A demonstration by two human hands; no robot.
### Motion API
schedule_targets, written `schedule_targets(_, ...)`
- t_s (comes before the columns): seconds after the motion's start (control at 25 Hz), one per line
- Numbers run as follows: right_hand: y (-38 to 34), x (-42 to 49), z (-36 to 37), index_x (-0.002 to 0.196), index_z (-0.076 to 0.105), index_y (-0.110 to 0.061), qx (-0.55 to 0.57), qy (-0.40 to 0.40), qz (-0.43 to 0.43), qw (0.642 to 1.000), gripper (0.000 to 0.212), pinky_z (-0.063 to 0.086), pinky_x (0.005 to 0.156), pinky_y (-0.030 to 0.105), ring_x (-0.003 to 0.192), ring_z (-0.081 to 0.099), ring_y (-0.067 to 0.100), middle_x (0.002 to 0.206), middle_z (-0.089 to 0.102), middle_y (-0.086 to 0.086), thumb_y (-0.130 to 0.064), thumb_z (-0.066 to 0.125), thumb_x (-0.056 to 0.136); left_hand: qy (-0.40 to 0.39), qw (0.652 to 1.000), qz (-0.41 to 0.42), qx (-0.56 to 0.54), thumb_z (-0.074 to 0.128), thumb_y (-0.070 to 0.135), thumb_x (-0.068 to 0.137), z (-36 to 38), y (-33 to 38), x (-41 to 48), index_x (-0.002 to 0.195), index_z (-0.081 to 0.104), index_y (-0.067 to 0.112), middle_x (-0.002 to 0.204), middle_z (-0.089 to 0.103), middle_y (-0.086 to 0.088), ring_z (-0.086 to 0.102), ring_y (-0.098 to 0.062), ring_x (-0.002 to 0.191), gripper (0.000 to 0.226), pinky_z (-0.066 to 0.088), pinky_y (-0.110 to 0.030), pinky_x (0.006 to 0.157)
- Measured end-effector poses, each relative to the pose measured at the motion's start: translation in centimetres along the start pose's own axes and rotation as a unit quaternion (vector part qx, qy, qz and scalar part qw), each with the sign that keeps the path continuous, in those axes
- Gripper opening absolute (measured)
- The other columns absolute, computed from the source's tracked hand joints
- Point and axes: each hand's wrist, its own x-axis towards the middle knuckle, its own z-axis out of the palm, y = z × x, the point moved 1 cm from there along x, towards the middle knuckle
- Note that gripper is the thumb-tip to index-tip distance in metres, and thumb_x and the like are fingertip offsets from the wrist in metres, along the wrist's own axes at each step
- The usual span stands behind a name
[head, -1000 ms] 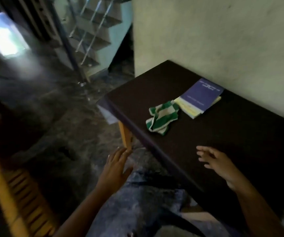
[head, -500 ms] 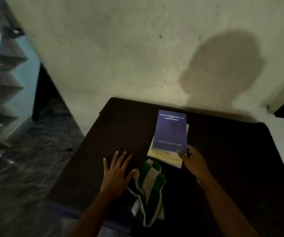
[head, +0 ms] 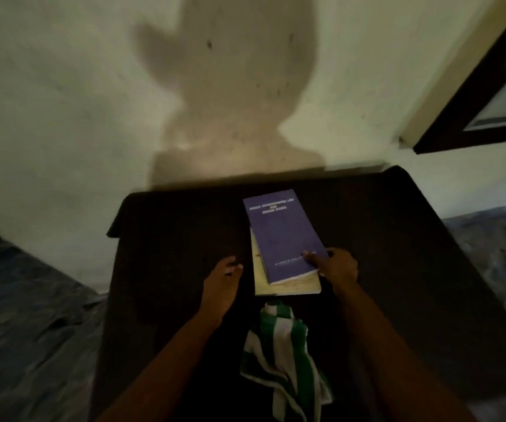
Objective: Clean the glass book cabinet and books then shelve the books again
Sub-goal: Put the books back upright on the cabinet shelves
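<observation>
A purple book (head: 282,233) lies on top of a pale yellow book (head: 288,287) on a dark table (head: 178,233). My right hand (head: 335,266) grips the purple book's near right corner, thumb on the cover and fingers under its edge. My left hand (head: 222,278) hovers just left of the books with fingers loosely curled, holding nothing. A green and white striped cloth (head: 282,354) lies crumpled on the table between my forearms, near the front edge.
The table stands against a pale wall (head: 63,102) bearing my shadow. A dark-framed glass panel (head: 495,95) shows at the upper right. Dark stone floor (head: 26,330) lies on both sides of the table.
The view has swung from the stairs to face the table. My right hand has reached the purple book and taken its corner. My left hand lifted off the table beside the cloth.
</observation>
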Motion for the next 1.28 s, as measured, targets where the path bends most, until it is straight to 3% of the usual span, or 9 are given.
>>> schedule_targets(0.12, 2.2, -2.3, -1.3, 0.114, 0.055, -0.003, 0.205, 0.007, 0.065, 0.977, 0.038, 0.055, 0.06, 0.03, 0.087, 0.06, 0.025, 0.114, 0.058, 0.015, -0.025, 0.066, 0.085, -0.064, 0.979, -0.129, -0.144, 0.049, 0.015, 0.096, 2.5, 2.7, 1.7, 0.12, 0.054, 0.008, 0.092, 0.061, -0.007, 0.057, -0.016, 0.078, 0.025, 0.05, -0.026, 0.066)
schedule_targets(0.2, 4.0, -4.3, -1.6, 0.121, 0.051, -0.003, 0.304, 0.006, 0.096, 0.948, 0.036, 0.057, 0.055, 0.03, 0.085, 0.06, 0.024, 0.116, 0.057, 0.014, -0.015, 0.061, 0.089, -0.07, 0.977, -0.151, -0.132, 0.052, 0.017, 0.095, 3.4, 3.5, 2.0, 0.119, 0.056, -0.001, 0.097, 0.062, -0.011, 0.059, -0.021, 0.081, 0.03, 0.045, -0.026, 0.065)
schedule_targets(0.32, 6.0, -6.7, -1.4, 0.122, 0.052, -0.009, 0.366, 0.009, 0.119, 0.923, 0.033, 0.058, 0.061, 0.033, 0.091, 0.061, 0.025, 0.114, 0.058, 0.01, -0.014, 0.058, 0.09, -0.077, 0.989, -0.106, -0.061, 0.06, 0.015, 0.09, 5.3, 3.8, 1.9, 0.125, 0.052, 0.004, 0.119, 0.059, -0.013, 0.057, -0.031, 0.109, 0.038, 0.046, -0.038, 0.082)
schedule_targets(0.48, 6.9, -9.1, -2.3, 0.109, 0.055, -0.011, 0.493, 0.028, 0.121, 0.861, 0.019, 0.055, 0.049, 0.025, 0.083, 0.06, 0.021, 0.103, 0.061, 0.009, -0.014, 0.056, 0.091, -0.094, 0.995, 0.008, -0.026, 0.059, 0.016, 0.09, 7.3, 5.2, -0.6, 0.133, 0.043, 0.019, 0.129, 0.054, -0.012, 0.056, -0.03, 0.111, 0.046, 0.048, -0.051, 0.092)
schedule_targets(0.72, 12.0, -14.0, -9.7, 0.093, 0.059, -0.013, 0.606, 0.064, 0.1, 0.787, 0.006, 0.053, 0.046, 0.023, 0.068, 0.067, 0.017, 0.081, 0.069, 0.004, -0.01, 0.056, 0.089, -0.209, 0.975, -0.009, -0.07, 0.059, 0.016, 0.089, 10.1, 9.6, -8.0, 0.118, 0.052, 0.025, 0.101, 0.064, -0.007, 0.063, -0.024, 0.085, 0.031, 0.05, -0.036, 0.064)
schedule_targets(0.84, 18.0, -17.4, -15.2, 0.1, 0.061, -0.015, 0.644, 0.101, 0.078, 0.754, 0.013, 0.053, 0.046, 0.022, 0.063, 0.069, 0.01, 0.076, 0.073, -0.001, -0.01, 0.055, 0.089, -0.273, 0.962, 0.023, -0.024, 0.058, 0.011, 0.088, 16.6, 10.7, -12.7, 0.099, 0.057, 0.023, 0.092, 0.067, -0.007, 0.063, -0.02, 0.078, 0.016, 0.049, -0.033, 0.06)
schedule_targets(0.96, 23.8, -20.5, -22.4, 0.109, 0.061, -0.015, 0.662, 0.141, 0.046, 0.735, 0.031, 0.054, 0.048, 0.023, 0.068, 0.07, 0.01, 0.085, 0.074, -0.001, -0.012, 0.062, 0.078, -0.315, 0.947, 0.056, 0.014, 0.058, 0.006, 0.088, 25.0, 10.0, -16.9, 0.108, 0.059, 0.015, 0.103, 0.068, -0.017, 0.065, -0.025, 0.078, 0.022, 0.051, -0.036, 0.07)
schedule_targets(1.08, 30.0, -23.1, -30.4, 0.111, 0.059, -0.011, 0.691, 0.183, 0.006, 0.699, 0.025, 0.056, 0.049, 0.027, 0.068, 0.07, 0.016, 0.087, 0.074, 0.005, -0.008, 0.054, 0.087, -0.381, 0.923, 0.055, 0.017, 0.054, 0.005, 0.09, 35.3, 8.7, -22.5, 0.102, 0.057, 0.015, 0.101, 0.068, -0.017, 0.066, -0.024, 0.074, 0.016, 0.053, -0.032, 0.061)
schedule_targets(1.28, 37.0, -23.3, -41.9, 0.109, 0.058, -0.011, 0.658, 0.222, -0.037, 0.719, 0.022, 0.055, 0.046, 0.025, 0.064, 0.069, 0.015, 0.085, 0.073, 0.005, -0.01, 0.056, 0.086, -0.498, 0.863, -0.026, -0.079, 0.053, 0.028, 0.086, 50.4, 8.4, -30.6, 0.12, 0.056, 0.016, 0.109, 0.069, -0.011, 0.069, -0.026, 0.088, 0.036, 0.057, -0.04, 0.068)
